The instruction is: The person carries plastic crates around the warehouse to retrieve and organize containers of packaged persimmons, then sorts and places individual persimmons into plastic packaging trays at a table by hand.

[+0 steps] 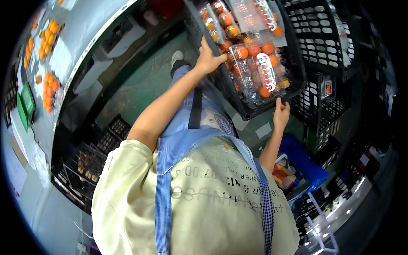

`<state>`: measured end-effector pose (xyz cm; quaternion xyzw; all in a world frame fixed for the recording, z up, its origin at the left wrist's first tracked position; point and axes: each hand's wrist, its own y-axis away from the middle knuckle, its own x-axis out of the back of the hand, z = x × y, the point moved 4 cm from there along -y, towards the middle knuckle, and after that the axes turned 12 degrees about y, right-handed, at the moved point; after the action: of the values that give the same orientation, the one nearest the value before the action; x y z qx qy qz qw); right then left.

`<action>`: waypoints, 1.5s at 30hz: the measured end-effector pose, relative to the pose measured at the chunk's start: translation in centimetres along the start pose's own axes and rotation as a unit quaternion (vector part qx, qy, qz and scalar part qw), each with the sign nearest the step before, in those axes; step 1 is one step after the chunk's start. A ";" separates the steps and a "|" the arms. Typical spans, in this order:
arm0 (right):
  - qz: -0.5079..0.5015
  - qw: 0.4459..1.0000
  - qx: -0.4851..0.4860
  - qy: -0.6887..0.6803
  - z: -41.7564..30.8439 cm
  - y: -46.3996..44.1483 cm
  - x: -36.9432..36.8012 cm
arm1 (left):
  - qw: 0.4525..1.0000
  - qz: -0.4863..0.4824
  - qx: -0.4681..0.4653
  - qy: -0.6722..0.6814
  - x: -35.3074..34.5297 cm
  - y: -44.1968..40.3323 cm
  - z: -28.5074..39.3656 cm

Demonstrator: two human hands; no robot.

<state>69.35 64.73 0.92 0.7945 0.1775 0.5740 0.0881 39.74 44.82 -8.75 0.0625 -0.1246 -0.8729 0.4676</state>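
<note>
Head view shows a person holding the side of a black plastic crate (250,112) with the left hand (209,60), thumb over the edge. The right hand (280,114) is by the near edge, fingers bent; I can't tell if it grips. Inside the crate sit clear packs of orange-red tomatoes (254,68) with white labels. More black crates (313,32) stand just to the right. Loose orange tomatoes (50,89) lie on the table (95,15) at left.

I see a fisheye-bowed view, corners black; the table (90,20) reads bright, plastic packs (251,66) glint, and the right side falls dim.
</note>
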 end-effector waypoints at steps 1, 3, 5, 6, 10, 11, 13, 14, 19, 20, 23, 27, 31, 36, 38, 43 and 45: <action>0.082 0.992 0.030 0.087 -0.6 0.4 1.0 | 1.000 -0.010 -0.016 -0.023 0.2 0.0 0.4; 0.167 0.980 0.104 0.021 -2.3 0.8 2.3 | 0.995 -0.043 -0.090 -0.007 0.7 -0.3 0.0; 0.178 0.969 0.172 -0.010 -6.2 1.4 2.5 | 0.975 -0.124 0.135 0.128 2.3 1.7 4.8; 0.181 0.962 0.205 -0.001 -8.7 1.8 2.1 | 0.973 -0.112 0.166 0.110 3.3 1.5 4.8; 0.185 0.922 0.337 0.054 -21.0 2.3 -2.4 | 0.966 -0.132 0.216 0.042 8.8 -0.2 5.0; 0.182 0.910 0.365 0.074 -24.1 2.0 -3.9 | 0.964 -0.151 0.218 0.019 10.2 -0.7 5.9; 0.248 0.870 0.384 0.184 -29.7 2.1 -6.2 | 0.944 -0.224 0.240 -0.016 12.9 -2.2 6.5; 0.250 0.865 0.379 0.212 -30.7 1.0 -7.0 | 0.942 -0.234 0.239 -0.028 14.1 -2.8 7.1; 0.172 0.886 0.378 0.205 -31.7 -4.1 -7.6 | 0.939 -0.267 0.207 -0.064 18.4 -6.3 9.7; 0.181 0.884 0.380 0.205 -31.6 -4.5 -6.3 | 0.941 -0.260 0.212 -0.056 18.7 -6.9 10.2; 0.135 0.903 0.378 0.156 -31.8 -6.1 -3.4 | 0.943 -0.270 0.187 -0.060 18.6 -8.3 11.9; 0.145 0.944 0.287 0.076 -32.0 -8.8 1.2 | 0.951 -0.259 0.158 -0.059 17.7 -9.4 13.6; 0.150 0.935 0.279 0.156 -32.8 -11.4 4.1 | 0.963 -0.229 0.134 -0.042 16.7 -9.8 15.0; 0.061 0.924 0.357 0.121 -31.6 -10.6 2.7 | 0.966 -0.229 0.116 -0.024 14.0 -9.7 17.1; 0.068 0.900 0.392 0.180 -31.7 -8.3 1.4 | 0.966 -0.247 0.066 -0.033 12.2 -10.0 17.4; 0.137 0.877 0.423 0.181 -29.7 -7.0 -1.7 | 0.945 -0.311 0.057 -0.084 7.9 -10.0 18.6; 0.142 0.871 0.434 0.182 -29.2 -6.2 -2.9 | 0.940 -0.331 0.020 -0.075 7.0 -9.8 17.8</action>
<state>39.85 67.49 5.69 0.6507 0.3068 0.5801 -0.3820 24.03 47.01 5.69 0.0442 -0.1489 -0.9779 0.1400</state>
